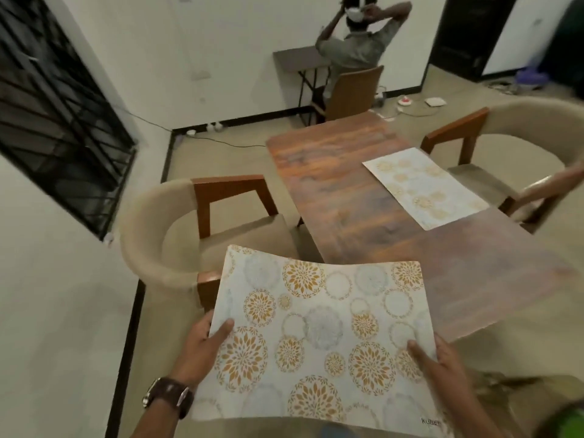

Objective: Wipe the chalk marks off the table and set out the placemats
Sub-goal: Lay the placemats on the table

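Two hands hold a placemat [316, 336] low in the frame, above the table [341, 191]; another mat [425, 188] lies right of middle. Left hand [202, 346] and right hand [442, 361] pinch its edges. Next, I think: lay it flat by the left chair [189, 229].

Two bare forearms enter from the bottom of the frame, no sleeves showing. The left hand [202, 343], at lower left, has a wristwatch [167, 397] with a dark brown strap and metal case. The right hand [442, 358], at lower right, wears nothing.
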